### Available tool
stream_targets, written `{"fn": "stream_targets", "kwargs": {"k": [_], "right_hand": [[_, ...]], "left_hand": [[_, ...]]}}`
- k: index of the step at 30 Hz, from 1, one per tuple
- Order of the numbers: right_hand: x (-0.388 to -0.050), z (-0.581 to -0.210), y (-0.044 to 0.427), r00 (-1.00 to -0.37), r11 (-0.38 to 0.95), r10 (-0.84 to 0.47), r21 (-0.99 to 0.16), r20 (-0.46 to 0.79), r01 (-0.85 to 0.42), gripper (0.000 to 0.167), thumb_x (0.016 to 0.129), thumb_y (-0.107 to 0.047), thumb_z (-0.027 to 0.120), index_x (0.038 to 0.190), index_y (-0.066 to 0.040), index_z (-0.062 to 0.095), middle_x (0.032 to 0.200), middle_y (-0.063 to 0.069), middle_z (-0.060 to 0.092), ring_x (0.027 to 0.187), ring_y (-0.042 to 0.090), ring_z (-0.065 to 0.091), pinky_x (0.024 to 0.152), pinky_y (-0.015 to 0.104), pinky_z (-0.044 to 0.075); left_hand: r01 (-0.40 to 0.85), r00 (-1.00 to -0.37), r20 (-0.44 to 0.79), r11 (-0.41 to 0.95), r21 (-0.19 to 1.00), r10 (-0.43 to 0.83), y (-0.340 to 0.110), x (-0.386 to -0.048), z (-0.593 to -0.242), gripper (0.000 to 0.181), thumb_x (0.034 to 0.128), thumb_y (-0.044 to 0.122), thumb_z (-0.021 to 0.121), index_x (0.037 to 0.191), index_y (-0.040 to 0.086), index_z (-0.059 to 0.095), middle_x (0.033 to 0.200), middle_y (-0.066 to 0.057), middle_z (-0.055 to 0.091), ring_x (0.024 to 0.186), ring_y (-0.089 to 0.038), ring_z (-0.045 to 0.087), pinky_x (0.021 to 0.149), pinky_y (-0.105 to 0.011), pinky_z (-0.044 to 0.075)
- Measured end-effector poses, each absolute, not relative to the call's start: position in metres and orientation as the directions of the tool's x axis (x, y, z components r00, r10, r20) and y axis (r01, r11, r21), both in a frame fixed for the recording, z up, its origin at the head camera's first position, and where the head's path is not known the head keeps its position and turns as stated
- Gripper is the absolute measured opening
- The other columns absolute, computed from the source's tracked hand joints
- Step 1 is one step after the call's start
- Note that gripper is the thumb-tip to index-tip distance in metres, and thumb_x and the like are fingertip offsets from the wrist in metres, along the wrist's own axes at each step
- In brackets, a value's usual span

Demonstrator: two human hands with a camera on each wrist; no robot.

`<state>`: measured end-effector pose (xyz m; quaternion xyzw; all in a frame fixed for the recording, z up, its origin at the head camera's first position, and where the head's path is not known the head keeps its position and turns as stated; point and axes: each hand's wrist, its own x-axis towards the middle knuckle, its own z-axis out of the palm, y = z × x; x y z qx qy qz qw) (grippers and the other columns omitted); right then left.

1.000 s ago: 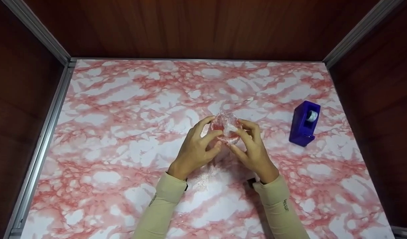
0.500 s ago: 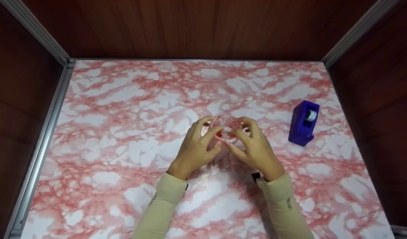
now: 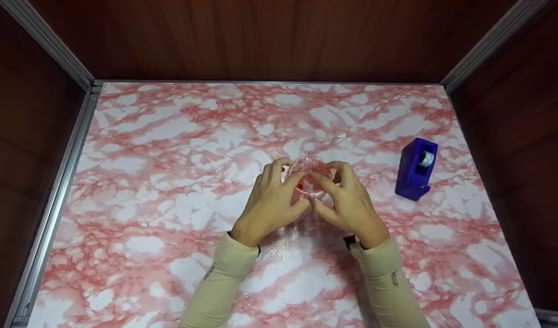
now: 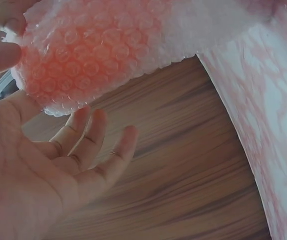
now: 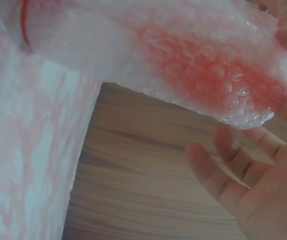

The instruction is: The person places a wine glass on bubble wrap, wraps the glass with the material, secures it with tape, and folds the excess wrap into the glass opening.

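A rounded, upright thing wrapped in clear bubble wrap (image 3: 311,165) is between both hands, and red shows through it. Its kind is hidden by the wrap. The left wrist view shows the bubbles (image 4: 93,55) over an orange-red part, with paler wrap toward the table. My left hand (image 3: 268,202) holds the near left of its top end, index finger over the top and thumb at the near edge. On the other side my right hand (image 3: 355,205) grips likewise, its index fingertip close to the left one. The right wrist view shows its lower fingers (image 5: 213,167) off the wrap.
A purple tape dispenser (image 3: 415,168) with a roll of clear tape stands on the right of the red-and-white marbled table (image 3: 169,191). Dark wood panels (image 3: 269,41) with metal edge rails surround the table at the back and both sides.
The index fingers have moved inward over the top, their tips now nearly meeting. A whitish bit of wrap at the top has been pressed down. The tape dispenser stays put.
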<state>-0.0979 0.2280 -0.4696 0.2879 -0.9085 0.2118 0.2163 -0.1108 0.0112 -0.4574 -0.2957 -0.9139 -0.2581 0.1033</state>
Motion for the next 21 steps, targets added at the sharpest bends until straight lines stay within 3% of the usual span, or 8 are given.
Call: {"fn": "stream_targets", "kwargs": {"k": [5,10,16,21], "right_hand": [[-0.101,-0.461,0.222,-0.777,0.774,-0.442,-0.247,0.449,-0.583,0.05,0.086,-0.04,0.059,0.127,-0.014,0.072,0.123,0.022,0.046,0.089,0.032,0.047,0.063,0.041,0.045],[-0.101,-0.454,0.22,-0.806,0.8,-0.449,-0.23,0.385,-0.555,0.046,0.087,-0.04,0.053,0.121,-0.018,0.076,0.122,0.02,0.045,0.094,0.033,0.045,0.062,0.043,0.044],[-0.102,-0.452,0.219,-0.783,0.774,-0.477,-0.231,0.399,-0.59,0.035,0.087,-0.035,0.053,0.096,-0.016,0.082,0.119,0.022,0.046,0.092,0.037,0.041,0.069,0.046,0.041],[-0.103,-0.451,0.22,-0.767,0.764,-0.484,-0.226,0.421,-0.605,0.029,0.083,-0.029,0.056,0.08,-0.011,0.078,0.119,0.024,0.047,0.089,0.038,0.042,0.07,0.047,0.04]], "left_hand": [[0.57,-0.822,0.3,0.704,0.424,0.484,0.011,-0.109,-0.455,0.051,0.0857,0.034,0.058,0.131,0.011,0.064,0.14,-0.015,0.038,0.118,-0.033,0.045,0.089,-0.048,0.047],[0.566,-0.824,0.266,0.716,0.409,0.5,0.012,-0.111,-0.451,0.048,0.0864,0.034,0.055,0.126,0.01,0.065,0.137,-0.015,0.038,0.116,-0.033,0.045,0.086,-0.047,0.047],[0.553,-0.832,0.217,0.736,0.391,0.511,0.012,-0.113,-0.448,0.047,0.0872,0.036,0.054,0.124,0.01,0.066,0.135,-0.014,0.038,0.114,-0.032,0.045,0.084,-0.047,0.047],[0.553,-0.832,0.21,0.737,0.39,0.513,0.011,-0.114,-0.447,0.048,0.0883,0.036,0.054,0.126,0.01,0.067,0.136,-0.014,0.038,0.113,-0.032,0.045,0.084,-0.047,0.047]]}}
